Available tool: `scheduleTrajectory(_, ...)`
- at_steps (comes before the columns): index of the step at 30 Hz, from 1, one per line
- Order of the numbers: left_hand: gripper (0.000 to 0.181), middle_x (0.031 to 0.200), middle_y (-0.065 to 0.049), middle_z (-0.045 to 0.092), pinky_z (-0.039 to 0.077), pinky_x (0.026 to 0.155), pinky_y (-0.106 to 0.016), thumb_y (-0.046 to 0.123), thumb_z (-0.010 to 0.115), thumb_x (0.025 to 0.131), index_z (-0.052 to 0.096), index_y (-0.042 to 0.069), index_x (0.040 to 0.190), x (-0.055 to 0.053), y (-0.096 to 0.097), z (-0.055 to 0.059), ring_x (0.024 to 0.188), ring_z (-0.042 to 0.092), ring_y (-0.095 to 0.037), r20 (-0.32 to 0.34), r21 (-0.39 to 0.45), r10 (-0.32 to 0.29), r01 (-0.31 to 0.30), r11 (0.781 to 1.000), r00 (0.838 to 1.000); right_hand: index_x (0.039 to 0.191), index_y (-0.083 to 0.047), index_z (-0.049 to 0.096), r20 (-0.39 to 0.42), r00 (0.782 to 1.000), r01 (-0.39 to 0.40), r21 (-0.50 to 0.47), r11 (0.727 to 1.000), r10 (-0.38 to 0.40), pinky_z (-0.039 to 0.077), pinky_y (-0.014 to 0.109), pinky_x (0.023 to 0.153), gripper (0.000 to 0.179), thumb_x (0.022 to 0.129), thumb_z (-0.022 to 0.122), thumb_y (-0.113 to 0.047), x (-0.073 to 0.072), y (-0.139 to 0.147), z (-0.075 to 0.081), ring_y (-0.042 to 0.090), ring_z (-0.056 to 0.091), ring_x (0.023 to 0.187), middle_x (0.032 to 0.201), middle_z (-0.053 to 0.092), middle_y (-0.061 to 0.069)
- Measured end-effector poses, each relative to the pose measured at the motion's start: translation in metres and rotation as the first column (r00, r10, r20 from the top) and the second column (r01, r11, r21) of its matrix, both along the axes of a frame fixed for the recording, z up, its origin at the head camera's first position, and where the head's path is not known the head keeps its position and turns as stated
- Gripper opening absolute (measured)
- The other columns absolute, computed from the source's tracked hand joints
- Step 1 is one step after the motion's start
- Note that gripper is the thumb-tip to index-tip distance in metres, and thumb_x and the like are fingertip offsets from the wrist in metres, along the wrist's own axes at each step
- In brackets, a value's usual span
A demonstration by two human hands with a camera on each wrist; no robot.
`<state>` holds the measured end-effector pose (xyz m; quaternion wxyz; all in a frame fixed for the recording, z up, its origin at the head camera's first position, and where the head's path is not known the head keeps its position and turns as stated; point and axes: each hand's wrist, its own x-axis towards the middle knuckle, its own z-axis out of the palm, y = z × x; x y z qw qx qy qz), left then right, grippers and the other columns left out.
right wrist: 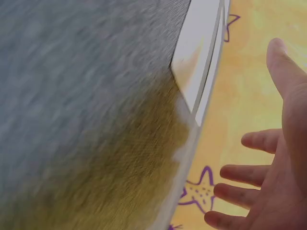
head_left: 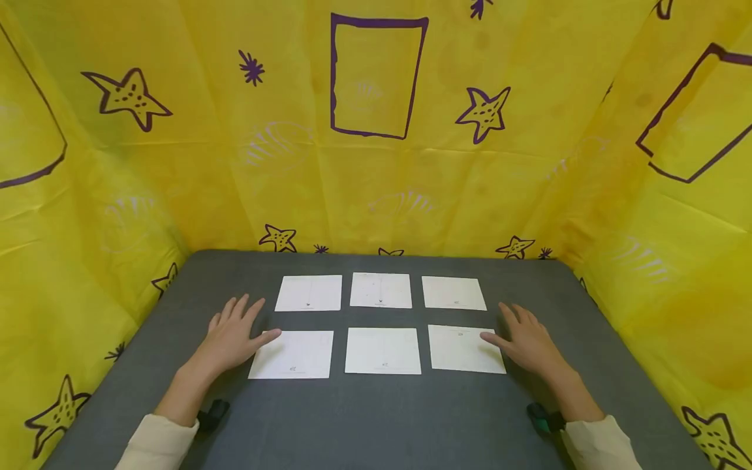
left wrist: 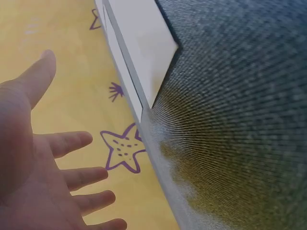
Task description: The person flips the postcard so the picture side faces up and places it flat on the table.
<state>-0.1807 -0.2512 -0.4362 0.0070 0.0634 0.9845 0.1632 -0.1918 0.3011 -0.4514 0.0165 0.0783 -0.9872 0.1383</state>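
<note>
Several white paper cards lie flat on a dark grey table, in two rows of three. My left hand [head_left: 230, 338] is at the left end of the rows with its fingers spread and nothing in it. Its thumb overlaps the corner of the front left card [head_left: 296, 356]. At the other end is my right hand [head_left: 531, 344], also spread and holding nothing, its thumb over the edge of the front right card [head_left: 464, 356]. Both wrist views show the palms off the tabletop. Small dark marks appear on the cards, too small to read.
The front middle card [head_left: 383, 352] lies between the hands. Behind it are the back left [head_left: 309, 292], back middle [head_left: 396, 290] and back right card [head_left: 454, 294]. A yellow curtain [head_left: 376, 183] with purple starfish drawings surrounds the grey table [head_left: 376, 424] at the back and sides.
</note>
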Motion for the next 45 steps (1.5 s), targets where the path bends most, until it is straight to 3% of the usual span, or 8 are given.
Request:
scheduleTrajectory(12, 0.09, 0.154, -0.035, 0.019, 0.015, 0.107, -0.074, 0.063, 0.054, 0.089, 0.031, 0.001, 0.15, -0.011, 0.003, 0.008, 0.141, 0.013, -0.057, 0.021, 0.017, -0.013, 0.013, 1.0, 1.0, 0.151, 0.0, 0.029, -0.004, 0.998, -0.069, -0.022, 0.997, 0.069, 0.028, 0.071, 0.104, 0.089, 0.09, 0.056, -0.06, -0.02, -0.024, 0.012, 0.053, 0.032, 0.135, 0.148, 0.034, 0.034)
scheduleTrajectory(20, 0.09, 0.153, -0.038, 0.019, 0.017, 0.108, -0.073, 0.06, 0.055, 0.09, 0.03, -0.004, 0.149, -0.017, 0.003, 0.009, 0.141, 0.012, -0.058, 0.052, 0.036, -0.007, 0.005, 0.999, 0.999, 0.15, -0.001, 0.032, 0.024, 0.992, -0.12, -0.057, 0.991, 0.122, 0.03, 0.068, 0.106, 0.088, 0.089, 0.057, -0.059, -0.035, -0.051, 0.012, 0.051, 0.032, 0.137, 0.149, 0.035, 0.032)
scheduleTrajectory(32, 0.092, 0.153, -0.036, 0.022, 0.02, 0.105, -0.075, 0.065, 0.051, 0.09, 0.029, -0.001, 0.15, -0.044, 0.005, 0.002, 0.139, 0.018, -0.056, 0.074, 0.049, -0.002, -0.002, 0.999, 0.997, 0.151, -0.004, 0.031, 0.068, 0.973, -0.214, -0.096, 0.972, 0.221, 0.032, 0.062, 0.109, 0.09, 0.088, 0.057, -0.063, -0.074, -0.1, 0.027, 0.046, 0.035, 0.139, 0.15, 0.038, 0.026)
scheduleTrajectory(45, 0.09, 0.152, -0.035, 0.026, 0.019, 0.107, -0.073, 0.064, 0.052, 0.09, 0.032, 0.0, 0.149, -0.063, 0.01, -0.004, 0.139, 0.019, -0.055, 0.088, 0.088, 0.036, -0.044, 0.995, 0.995, 0.153, -0.007, 0.029, 0.128, 0.941, -0.292, -0.159, 0.943, 0.312, 0.031, 0.058, 0.112, 0.088, 0.089, 0.056, -0.062, -0.099, -0.163, 0.026, 0.04, 0.031, 0.143, 0.154, 0.035, 0.02)
